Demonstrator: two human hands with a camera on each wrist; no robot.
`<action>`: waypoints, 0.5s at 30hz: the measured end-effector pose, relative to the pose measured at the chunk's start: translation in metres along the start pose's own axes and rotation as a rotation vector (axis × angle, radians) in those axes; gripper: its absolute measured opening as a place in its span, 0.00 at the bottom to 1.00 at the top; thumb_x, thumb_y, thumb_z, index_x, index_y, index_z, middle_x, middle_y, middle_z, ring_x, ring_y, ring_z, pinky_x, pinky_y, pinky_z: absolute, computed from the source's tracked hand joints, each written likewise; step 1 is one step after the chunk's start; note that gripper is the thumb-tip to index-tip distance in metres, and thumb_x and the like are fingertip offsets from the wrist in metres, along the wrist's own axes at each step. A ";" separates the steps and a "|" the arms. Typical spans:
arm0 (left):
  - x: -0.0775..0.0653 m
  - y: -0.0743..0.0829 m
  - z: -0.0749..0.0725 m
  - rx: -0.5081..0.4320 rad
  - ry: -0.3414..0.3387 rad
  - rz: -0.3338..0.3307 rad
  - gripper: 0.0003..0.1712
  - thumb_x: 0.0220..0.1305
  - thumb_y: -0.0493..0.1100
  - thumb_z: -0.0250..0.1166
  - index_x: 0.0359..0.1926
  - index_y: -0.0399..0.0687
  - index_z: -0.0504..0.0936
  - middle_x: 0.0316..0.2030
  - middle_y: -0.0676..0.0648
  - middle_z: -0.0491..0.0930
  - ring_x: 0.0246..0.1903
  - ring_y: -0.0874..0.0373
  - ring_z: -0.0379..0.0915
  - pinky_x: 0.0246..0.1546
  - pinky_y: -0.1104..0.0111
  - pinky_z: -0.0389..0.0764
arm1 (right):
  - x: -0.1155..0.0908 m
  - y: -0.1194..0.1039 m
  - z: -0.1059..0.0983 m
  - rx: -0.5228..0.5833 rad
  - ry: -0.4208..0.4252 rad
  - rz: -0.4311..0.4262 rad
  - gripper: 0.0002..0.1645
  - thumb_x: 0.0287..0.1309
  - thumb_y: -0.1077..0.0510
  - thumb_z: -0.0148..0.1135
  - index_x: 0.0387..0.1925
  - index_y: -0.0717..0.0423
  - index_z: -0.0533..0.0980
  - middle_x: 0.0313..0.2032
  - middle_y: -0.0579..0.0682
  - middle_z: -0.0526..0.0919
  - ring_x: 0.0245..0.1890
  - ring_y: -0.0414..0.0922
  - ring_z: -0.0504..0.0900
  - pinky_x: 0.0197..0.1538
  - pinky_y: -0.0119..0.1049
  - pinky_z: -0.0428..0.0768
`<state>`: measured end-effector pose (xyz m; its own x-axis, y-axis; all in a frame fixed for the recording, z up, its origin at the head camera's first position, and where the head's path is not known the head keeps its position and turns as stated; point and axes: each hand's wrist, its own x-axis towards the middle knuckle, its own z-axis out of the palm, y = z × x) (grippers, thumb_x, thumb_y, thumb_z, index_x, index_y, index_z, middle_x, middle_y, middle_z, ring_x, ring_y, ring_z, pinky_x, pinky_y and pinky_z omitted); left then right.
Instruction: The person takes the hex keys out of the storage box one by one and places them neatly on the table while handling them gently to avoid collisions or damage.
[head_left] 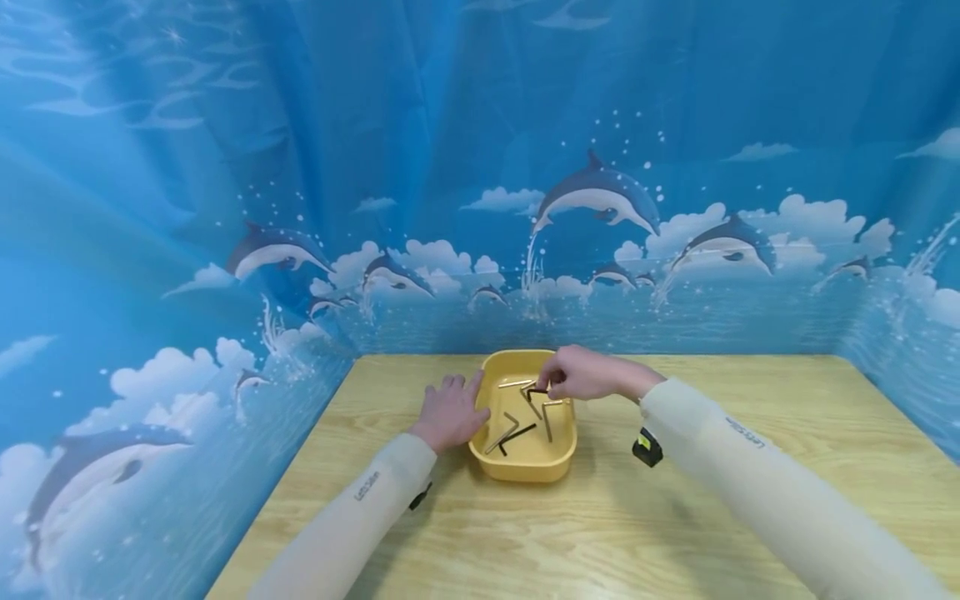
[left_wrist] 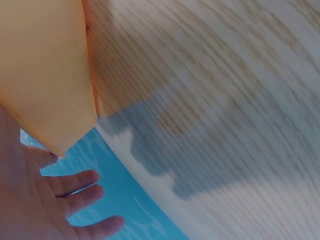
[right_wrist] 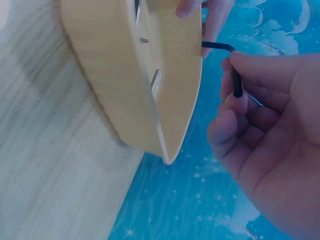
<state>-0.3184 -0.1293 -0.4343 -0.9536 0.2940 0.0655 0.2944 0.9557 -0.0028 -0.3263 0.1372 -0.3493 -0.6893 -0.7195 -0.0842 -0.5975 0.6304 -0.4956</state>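
A yellow plastic basin (head_left: 522, 472) sits on the wooden table with several L-shaped hex keys inside. Above its right side, my right hand (head_left: 588, 373) pinches a black hex key (right_wrist: 236, 75) between thumb and fingers; the key's other arm points toward the basin in the right wrist view. My left hand (head_left: 447, 415) rests at the basin's left rim, thumb over the edge, other fingers spread and fairly straight in the left wrist view. Lying on the basin floor are another black hex key (head_left: 519, 436) and silver ones, such as the silver hex key (head_left: 550, 423) at the right.
The light wooden table (head_left: 525, 533) extends around the basin. A blue curtain (head_left: 465, 167) printed with dolphins hangs behind the table and along its left side. A dark device with a yellow-green patch (head_left: 647, 448) is attached beneath the right wrist.
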 end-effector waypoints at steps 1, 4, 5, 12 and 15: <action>0.000 0.000 0.000 -0.002 -0.006 0.000 0.41 0.72 0.61 0.53 0.79 0.54 0.55 0.66 0.37 0.71 0.68 0.39 0.64 0.63 0.36 0.65 | -0.004 0.000 0.000 0.004 0.006 0.007 0.10 0.66 0.61 0.63 0.46 0.52 0.84 0.31 0.43 0.82 0.30 0.39 0.76 0.35 0.35 0.75; 0.000 0.000 0.000 -0.018 -0.014 0.005 0.41 0.72 0.60 0.53 0.79 0.53 0.55 0.67 0.37 0.70 0.69 0.39 0.63 0.63 0.37 0.67 | -0.018 0.002 0.000 0.000 0.019 0.018 0.09 0.67 0.61 0.62 0.46 0.52 0.84 0.29 0.44 0.80 0.27 0.39 0.74 0.33 0.35 0.74; 0.001 0.000 -0.001 -0.025 -0.016 0.007 0.41 0.72 0.60 0.53 0.79 0.53 0.55 0.67 0.36 0.70 0.69 0.39 0.63 0.63 0.37 0.67 | -0.022 0.003 0.000 0.002 0.024 0.024 0.09 0.67 0.61 0.61 0.46 0.51 0.84 0.28 0.44 0.80 0.27 0.39 0.73 0.33 0.34 0.73; 0.004 -0.002 -0.002 -0.017 -0.018 0.016 0.41 0.73 0.59 0.53 0.79 0.51 0.55 0.68 0.36 0.69 0.69 0.39 0.62 0.63 0.39 0.68 | -0.049 0.018 -0.002 0.010 0.101 0.071 0.09 0.67 0.61 0.61 0.46 0.53 0.84 0.23 0.44 0.76 0.22 0.39 0.69 0.30 0.34 0.70; 0.004 -0.001 -0.002 -0.024 -0.025 0.019 0.41 0.72 0.59 0.53 0.79 0.49 0.55 0.68 0.36 0.68 0.70 0.39 0.61 0.64 0.39 0.67 | -0.058 0.025 -0.001 0.022 0.113 0.088 0.08 0.66 0.61 0.62 0.44 0.50 0.83 0.23 0.44 0.75 0.23 0.39 0.69 0.30 0.34 0.71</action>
<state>-0.3220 -0.1294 -0.4321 -0.9490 0.3127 0.0407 0.3136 0.9493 0.0200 -0.3017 0.1952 -0.3557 -0.7814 -0.6232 -0.0309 -0.5241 0.6824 -0.5095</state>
